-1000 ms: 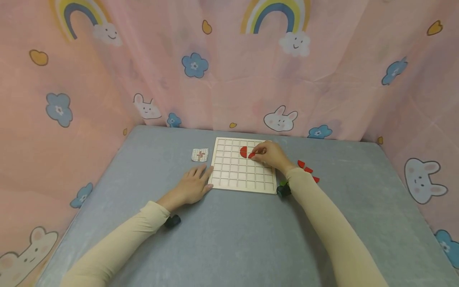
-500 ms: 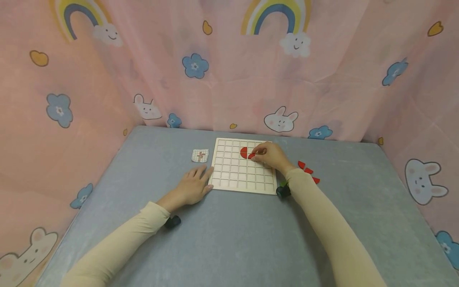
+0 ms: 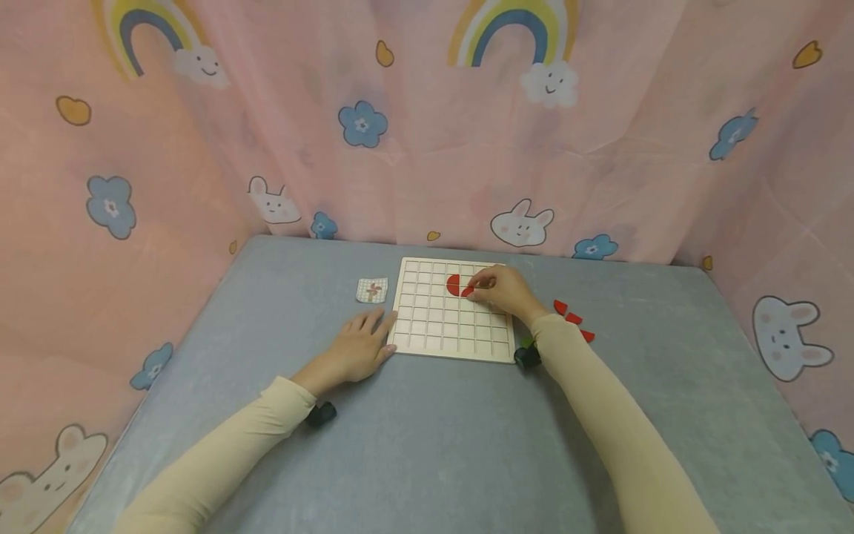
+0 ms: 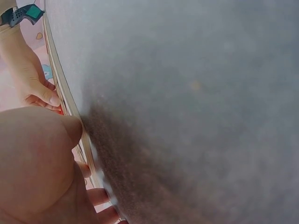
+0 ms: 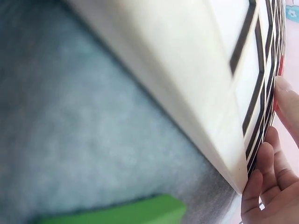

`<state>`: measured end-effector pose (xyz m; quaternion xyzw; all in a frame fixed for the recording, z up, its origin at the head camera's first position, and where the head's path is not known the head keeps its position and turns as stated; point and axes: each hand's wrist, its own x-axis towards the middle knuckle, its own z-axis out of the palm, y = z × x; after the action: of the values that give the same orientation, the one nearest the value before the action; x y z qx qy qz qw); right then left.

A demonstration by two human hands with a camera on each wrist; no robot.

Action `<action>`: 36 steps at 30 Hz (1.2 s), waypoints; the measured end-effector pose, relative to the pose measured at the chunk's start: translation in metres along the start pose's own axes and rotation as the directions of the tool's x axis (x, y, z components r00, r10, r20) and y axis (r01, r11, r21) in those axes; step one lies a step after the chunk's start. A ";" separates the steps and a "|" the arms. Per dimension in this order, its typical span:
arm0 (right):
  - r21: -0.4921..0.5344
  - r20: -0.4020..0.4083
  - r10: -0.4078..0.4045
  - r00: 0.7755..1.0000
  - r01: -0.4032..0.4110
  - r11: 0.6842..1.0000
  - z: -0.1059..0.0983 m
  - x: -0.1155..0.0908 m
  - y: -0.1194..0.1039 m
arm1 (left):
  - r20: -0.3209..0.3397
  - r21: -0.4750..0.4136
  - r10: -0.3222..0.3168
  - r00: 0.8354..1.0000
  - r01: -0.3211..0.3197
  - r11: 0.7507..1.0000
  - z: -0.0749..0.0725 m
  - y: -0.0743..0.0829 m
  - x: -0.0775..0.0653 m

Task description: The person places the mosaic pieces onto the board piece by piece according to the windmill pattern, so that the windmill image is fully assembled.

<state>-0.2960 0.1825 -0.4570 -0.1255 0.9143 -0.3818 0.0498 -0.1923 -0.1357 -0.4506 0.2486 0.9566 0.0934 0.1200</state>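
Observation:
A pale wooden board [image 3: 434,334] with a raised square grid lies on the grey table. My left hand [image 3: 353,348] rests at its left edge, fingers spread and thumb at the near corner. Over the board's upper right part, my right hand [image 3: 505,289] pinches a small red curved-edged tile [image 3: 466,292] between thumb and fingertips, low on the grid. Directly left of that tile, red rounded tiles [image 3: 454,285] form a half disc in the squares. In the right wrist view, the thumb [image 5: 286,100] touches red at the board; the fingers partly hide the tile.
A small card [image 3: 371,290] with a red pinwheel-like figure on a grid lies left of the board. Several loose red tiles [image 3: 572,317] lie in a slanting row to the right. A green block-like object [image 5: 121,212] shows near the board's right side. A pink patterned curtain [image 3: 427,148] stands behind.

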 end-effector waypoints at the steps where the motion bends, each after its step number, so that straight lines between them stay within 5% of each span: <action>1: 0.003 0.002 0.003 1.000 -0.003 1.000 0.000 0.000 0.000 | 0.000 0.001 -0.001 1.000 0.001 1.000 0.000 0.000 0.000; 22: 0.164 0.110 0.097 0.989 -0.115 0.980 -0.011 0.007 0.011 | -0.015 0.015 0.020 1.000 -0.020 1.000 0.009 -0.008 0.004; 31: 0.222 0.095 0.106 0.990 -0.125 0.967 -0.015 0.006 0.014 | 0.002 0.017 0.008 1.000 -0.008 1.000 0.006 -0.006 0.003; 36: 0.342 0.051 0.119 0.992 -0.129 0.931 -0.029 0.001 0.020 | 0.014 0.001 0.002 1.000 -0.002 1.000 0.003 -0.003 0.000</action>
<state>-0.3058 0.2157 -0.4504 -0.0623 0.8386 -0.5302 0.1086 -0.1929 -0.1375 -0.4546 0.2501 0.9556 0.0912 0.1266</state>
